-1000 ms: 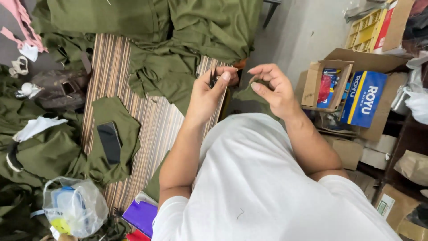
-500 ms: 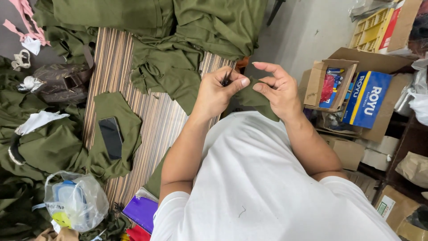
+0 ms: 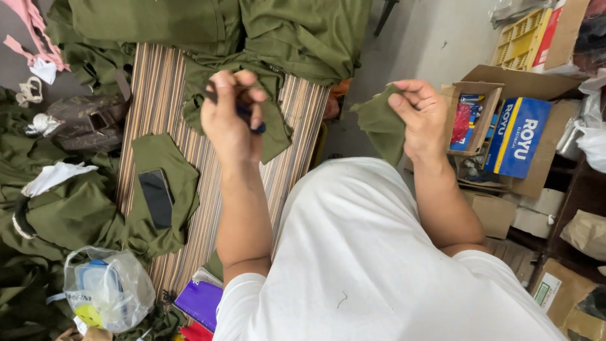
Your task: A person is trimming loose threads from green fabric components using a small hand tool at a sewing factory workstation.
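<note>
My left hand [image 3: 231, 115] is closed around a small dark tool [image 3: 247, 120], held above the striped mat [image 3: 158, 95] and an olive green fabric piece [image 3: 278, 126]. My right hand [image 3: 421, 117] pinches a small olive green cloth piece [image 3: 381, 125], lifted off to the right of the mat, over the grey floor. The two hands are well apart. I wear a white shirt [image 3: 372, 252] that fills the lower middle of the view.
Olive green garments [image 3: 208, 22] are heaped at the top and left. A black phone [image 3: 156, 197] lies on a green piece. A plastic bag [image 3: 104, 290] and purple item [image 3: 202, 303] sit lower left. Cardboard boxes [image 3: 505, 126] stand at right.
My hands were close together over the mat's right edge. They have moved apart: the left went left with the dark tool, the right went right carrying the small green cloth piece.
</note>
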